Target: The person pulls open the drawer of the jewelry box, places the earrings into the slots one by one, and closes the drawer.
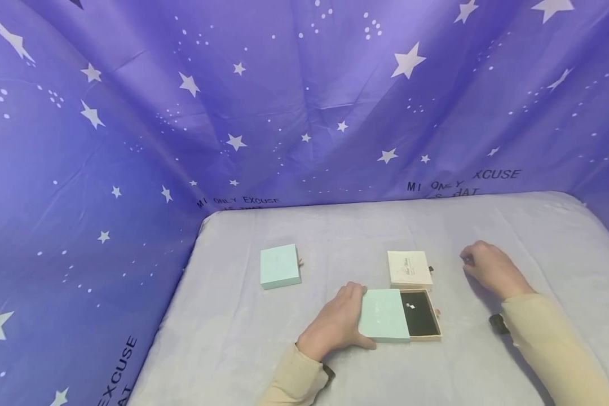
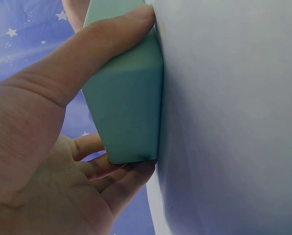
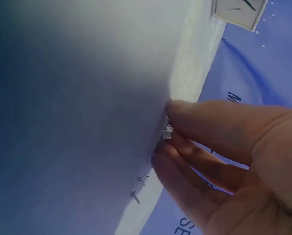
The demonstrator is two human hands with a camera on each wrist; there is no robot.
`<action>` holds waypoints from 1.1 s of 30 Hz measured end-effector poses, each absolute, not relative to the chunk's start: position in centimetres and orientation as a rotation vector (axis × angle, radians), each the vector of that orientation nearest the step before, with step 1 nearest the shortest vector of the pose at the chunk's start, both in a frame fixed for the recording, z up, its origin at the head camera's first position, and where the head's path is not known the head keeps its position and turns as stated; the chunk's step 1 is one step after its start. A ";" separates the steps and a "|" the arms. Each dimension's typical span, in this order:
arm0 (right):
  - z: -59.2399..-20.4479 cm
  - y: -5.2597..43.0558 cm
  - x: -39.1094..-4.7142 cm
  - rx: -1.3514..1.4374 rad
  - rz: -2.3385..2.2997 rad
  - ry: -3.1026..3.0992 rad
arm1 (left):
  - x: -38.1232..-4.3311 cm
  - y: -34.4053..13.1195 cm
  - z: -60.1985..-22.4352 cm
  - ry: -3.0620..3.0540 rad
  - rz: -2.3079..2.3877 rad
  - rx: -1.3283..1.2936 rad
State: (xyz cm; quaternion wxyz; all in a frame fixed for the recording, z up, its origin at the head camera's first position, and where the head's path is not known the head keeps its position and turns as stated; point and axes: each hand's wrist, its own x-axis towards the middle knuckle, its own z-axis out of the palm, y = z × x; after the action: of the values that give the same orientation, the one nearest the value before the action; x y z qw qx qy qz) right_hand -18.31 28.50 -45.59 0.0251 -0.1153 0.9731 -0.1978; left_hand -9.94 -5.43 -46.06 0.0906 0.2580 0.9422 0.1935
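Two mint boxes [image 1: 384, 316], one cream box [image 1: 408, 268]

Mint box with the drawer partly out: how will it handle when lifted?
Probably stiff: the mint box has flat faces and crisp edges. Unlikely to roll or tip, since it lies broad side down on the pale cloth. Its drawer already sticks partway out, so it might slide further if tilted.

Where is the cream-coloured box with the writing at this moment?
In the head view, the cream-coloured box lies right of centre on the grey cloth, just beyond the open mint box, left of the right hand.
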 end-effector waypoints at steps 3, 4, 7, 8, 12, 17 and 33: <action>-45.6 28.4 -18.4 -0.335 -0.638 3.006 | -10.0 -5.5 -46.1 2.802 0.577 0.770; -45.6 28.4 -18.4 -0.330 -0.647 3.006 | -9.9 -5.5 -46.1 2.802 0.577 0.771; -45.6 28.5 -18.5 -0.312 -0.677 2.999 | -9.9 -5.6 -46.2 2.808 0.576 0.775; -45.6 28.5 -18.5 -0.303 -0.687 3.000 | -9.9 -5.6 -46.2 2.811 0.578 0.777; -45.5 28.6 -18.6 -0.268 -0.710 2.994 | -9.9 -5.6 -46.2 2.826 0.571 0.793; -45.6 28.8 -18.8 -0.259 -0.722 2.990 | -9.9 -5.5 -46.2 2.823 0.571 0.799; -45.7 29.0 -18.9 -0.184 -0.727 2.983 | -9.9 -5.5 -46.0 2.810 0.561 0.772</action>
State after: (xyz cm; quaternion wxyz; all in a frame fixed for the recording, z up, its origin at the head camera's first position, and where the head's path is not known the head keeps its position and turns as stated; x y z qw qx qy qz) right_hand -18.92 29.03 -45.67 0.0328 -0.0599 0.9693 -0.2361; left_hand -9.94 -5.47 -45.99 0.0870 0.2593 0.9433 0.1884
